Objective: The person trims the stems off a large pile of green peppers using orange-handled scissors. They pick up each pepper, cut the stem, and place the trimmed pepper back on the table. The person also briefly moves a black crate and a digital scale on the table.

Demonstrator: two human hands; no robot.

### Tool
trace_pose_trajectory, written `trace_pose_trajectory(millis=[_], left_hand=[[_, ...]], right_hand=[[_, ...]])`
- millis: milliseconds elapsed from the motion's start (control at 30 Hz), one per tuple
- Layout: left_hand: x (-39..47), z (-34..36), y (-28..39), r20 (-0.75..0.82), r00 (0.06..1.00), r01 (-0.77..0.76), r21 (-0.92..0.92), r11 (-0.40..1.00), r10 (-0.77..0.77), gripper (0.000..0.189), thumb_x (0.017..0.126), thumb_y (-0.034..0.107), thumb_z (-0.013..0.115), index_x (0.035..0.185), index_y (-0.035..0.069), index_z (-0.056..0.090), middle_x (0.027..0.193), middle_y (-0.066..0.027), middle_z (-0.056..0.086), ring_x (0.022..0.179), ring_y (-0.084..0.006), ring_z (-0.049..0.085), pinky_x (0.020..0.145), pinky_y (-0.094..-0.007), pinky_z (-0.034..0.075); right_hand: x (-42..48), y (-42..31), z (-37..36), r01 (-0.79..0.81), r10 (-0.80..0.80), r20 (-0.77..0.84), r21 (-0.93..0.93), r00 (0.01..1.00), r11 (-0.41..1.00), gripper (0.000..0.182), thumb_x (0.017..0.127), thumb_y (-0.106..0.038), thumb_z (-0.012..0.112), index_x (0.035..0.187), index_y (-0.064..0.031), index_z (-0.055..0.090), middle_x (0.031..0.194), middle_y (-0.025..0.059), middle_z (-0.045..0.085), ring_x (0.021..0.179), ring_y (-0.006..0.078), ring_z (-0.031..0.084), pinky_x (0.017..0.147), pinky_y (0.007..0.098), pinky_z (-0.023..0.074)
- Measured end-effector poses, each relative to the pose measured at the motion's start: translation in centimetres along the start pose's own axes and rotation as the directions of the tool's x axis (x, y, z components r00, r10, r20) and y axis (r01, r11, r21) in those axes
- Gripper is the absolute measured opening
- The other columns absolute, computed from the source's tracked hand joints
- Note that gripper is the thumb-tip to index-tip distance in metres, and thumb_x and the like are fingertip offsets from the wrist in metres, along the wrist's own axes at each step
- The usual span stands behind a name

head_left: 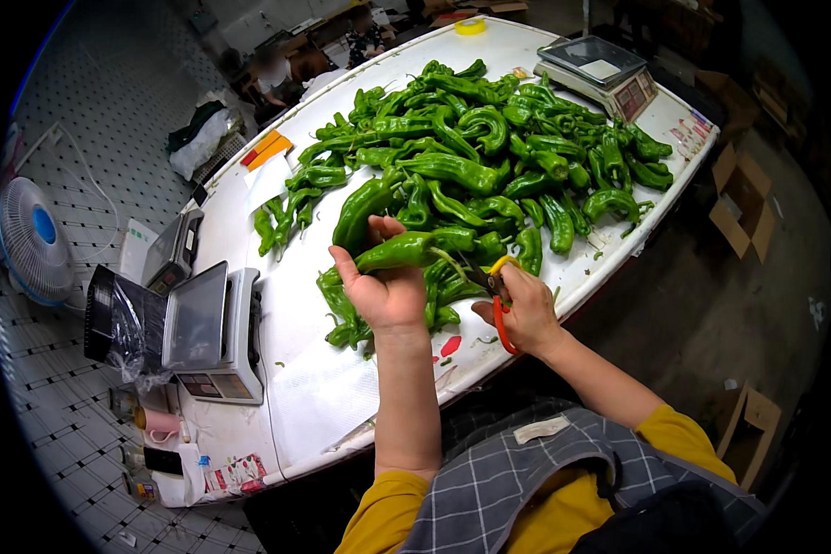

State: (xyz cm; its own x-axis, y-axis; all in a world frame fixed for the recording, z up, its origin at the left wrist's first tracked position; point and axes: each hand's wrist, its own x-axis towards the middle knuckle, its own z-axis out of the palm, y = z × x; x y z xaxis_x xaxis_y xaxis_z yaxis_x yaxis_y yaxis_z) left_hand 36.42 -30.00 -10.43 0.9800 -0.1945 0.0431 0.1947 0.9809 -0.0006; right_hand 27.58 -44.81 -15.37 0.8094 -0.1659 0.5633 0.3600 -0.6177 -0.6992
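Observation:
My left hand [388,294], palm up, holds a long green pepper [398,252] by its body, the stem end pointing right. Another thick green pepper [361,211] rises beside my fingers; whether I hold it too is unclear. In my right hand [530,311] is a pair of scissors [486,278] with one yellow and one orange-red handle, the blades at the pepper's stem. A large heap of green peppers [450,173] covers the middle of the white table [311,277]. Several more peppers [350,322] lie under and beside my left hand.
Digital scales stand at the left [211,332] and far right [595,73]. Yellow tape [469,26] lies at the far edge. A pink mug [158,421] and a phone [163,460] are at the lower left. A fan [36,239] and cardboard boxes [742,201] flank the table. People sit beyond it.

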Motion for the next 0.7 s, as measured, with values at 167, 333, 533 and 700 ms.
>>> trace_pose_trajectory(millis=[167,333,533,700], left_hand=[[-1.3,-0.6,-2.8,-0.046,0.998,-0.029,0.097,0.995,0.033,0.043,0.084,0.044,0.049,0.106,0.008,0.054,0.099,-0.0074,0.058,0.09,-0.0222,0.053,0.086,-0.0365,0.041],[-1.4,-1.2,-3.1,-0.155,0.984,-0.059,0.176,0.983,0.087,0.041,0.082,0.041,0.054,0.11,0.012,0.051,0.106,-0.0039,0.055,0.095,-0.0195,0.052,0.09,-0.0362,0.038],[-2.0,-2.9,-1.4,0.032,0.981,-0.181,0.48,0.858,0.189,0.037,0.086,0.016,0.054,0.121,0.012,0.043,0.122,-0.0033,0.047,0.106,-0.0175,0.047,0.087,-0.0333,0.042],[-3.5,-2.8,-1.1,0.096,0.991,0.013,0.643,0.766,-0.097,0.043,0.083,0.007,0.053,0.124,0.007,0.039,0.127,-0.0084,0.043,0.108,-0.0188,0.047,0.085,-0.034,0.042]], right_hand=[[1.0,-0.4,1.1,-0.134,0.131,0.041,0.069,0.991,0.989,0.037,0.07,-0.035,0.068,0.084,-0.0053,0.051,0.06,0.0104,0.052,0.058,0.0307,0.054,0.052,0.0372,0.0415],[1.8,0.7,1.0,-0.319,0.316,0.169,-0.013,0.934,0.948,0.042,0.076,-0.042,0.061,0.066,-0.0022,0.055,0.055,0.0154,0.053,0.054,0.0314,0.054,0.05,0.0372,0.041],[0.8,3.1,0.7,-0.48,0.43,0.263,0.17,0.864,0.861,0.045,0.079,-0.043,0.059,0.071,0.0009,0.058,0.054,0.0072,0.053,0.048,0.0162,0.046,0.048,0.0288,0.0372],[0.6,4.7,-0.2,-0.567,0.499,0.307,0.626,0.811,0.536,0.048,0.084,-0.046,0.051,0.092,0.0012,0.057,0.064,0.0021,0.056,0.051,0.0071,0.048,0.047,0.0204,0.0384]])
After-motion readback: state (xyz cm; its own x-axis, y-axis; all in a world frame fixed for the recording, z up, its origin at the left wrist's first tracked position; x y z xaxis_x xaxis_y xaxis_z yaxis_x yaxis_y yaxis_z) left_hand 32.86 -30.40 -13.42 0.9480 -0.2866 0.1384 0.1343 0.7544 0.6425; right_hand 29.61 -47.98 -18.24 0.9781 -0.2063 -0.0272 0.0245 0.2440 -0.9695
